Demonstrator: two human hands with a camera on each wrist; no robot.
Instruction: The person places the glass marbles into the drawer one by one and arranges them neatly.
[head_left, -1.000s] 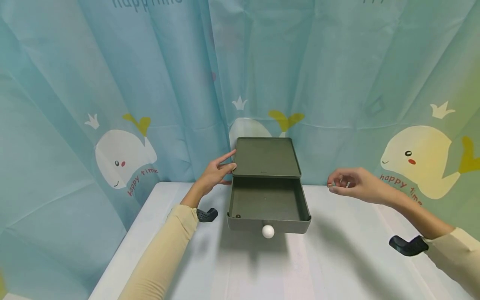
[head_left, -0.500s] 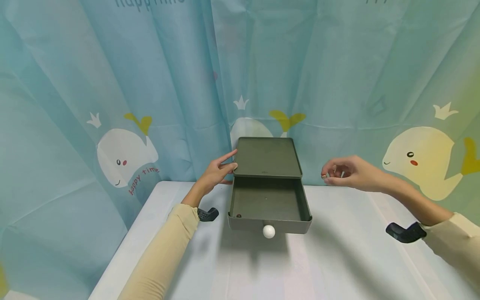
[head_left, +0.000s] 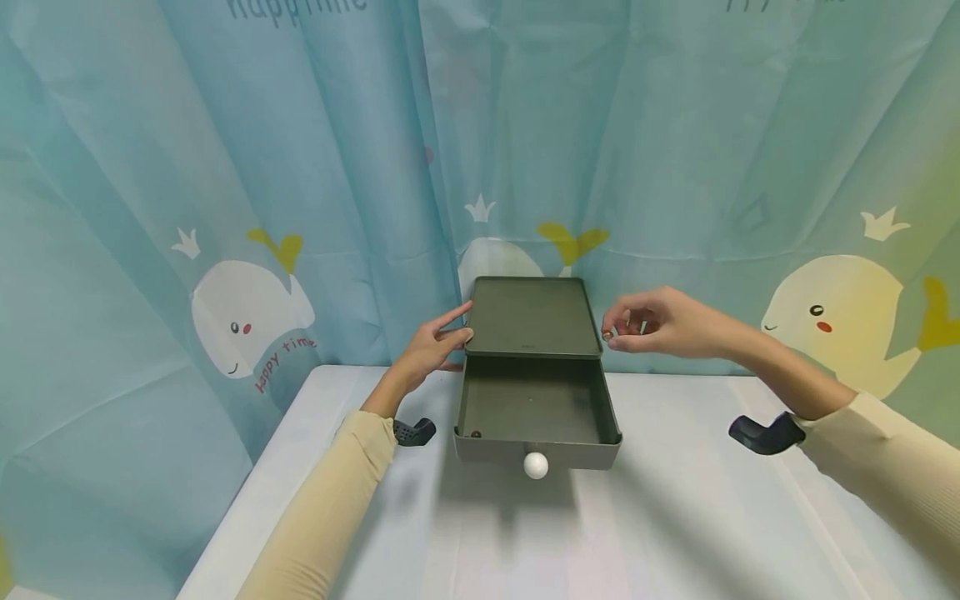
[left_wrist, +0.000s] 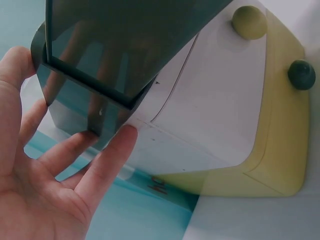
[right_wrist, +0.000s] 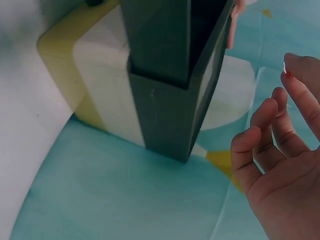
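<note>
A dark green drawer box (head_left: 534,317) stands at the table's back, with its top drawer (head_left: 495,452) pulled out by a white round knob (head_left: 536,466). One tiny brown bead-like ball (head_left: 476,434) lies in the drawer's front left corner. My left hand (head_left: 426,350) touches the left side of the box with spread, mostly straight fingers; the left wrist view shows the fingertips (left_wrist: 129,134) against its wall. Right of the box, my right hand (head_left: 671,325) pinches a tiny reddish bead-like thing (head_left: 607,335) between thumb and forefinger. Its exact kind is too small to tell.
Below the green unit, the left wrist view shows a white section (left_wrist: 215,100) with a yellow knob (left_wrist: 249,22) and a yellow section (left_wrist: 285,120) with a green knob (left_wrist: 301,75). A pale table (head_left: 697,517) lies below; a blue whale-print curtain (head_left: 675,167) hangs close behind.
My right hand has moved left and slightly up, from well right of the box to beside its right edge, still pinching the tiny bead-like thing. The left hand and drawer have stayed put.
</note>
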